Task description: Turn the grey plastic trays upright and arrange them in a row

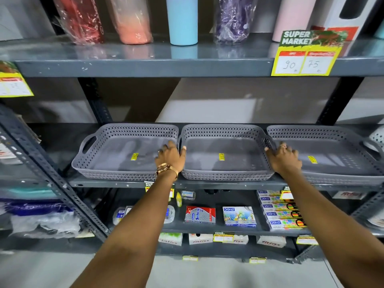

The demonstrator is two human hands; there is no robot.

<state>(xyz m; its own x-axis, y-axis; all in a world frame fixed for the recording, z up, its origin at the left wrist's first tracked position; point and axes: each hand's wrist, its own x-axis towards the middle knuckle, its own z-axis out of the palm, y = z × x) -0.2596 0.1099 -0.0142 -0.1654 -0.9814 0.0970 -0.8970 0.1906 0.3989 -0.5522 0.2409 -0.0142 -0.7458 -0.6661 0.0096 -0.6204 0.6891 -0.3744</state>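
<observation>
Where the grey middle shelf (207, 185) runs left to right, the middle tray (224, 163) sits at centre, just beside the left tray (124, 146) and the right tray (332, 148). Left hand (170, 155) grips its left rim, thumb inside. Right hand (284, 157) grips its right rim. A yellow sticker (221, 157) lies on its floor.

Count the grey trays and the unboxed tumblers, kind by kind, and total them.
Grey trays: 3 – left tray, middle tray (left hand and right hand grip its ends), right tray.
Unboxed tumblers: 5 – red tumbler, peach tumbler, blue tumbler, purple tumbler, pink tumbler.
Total: 8.
</observation>
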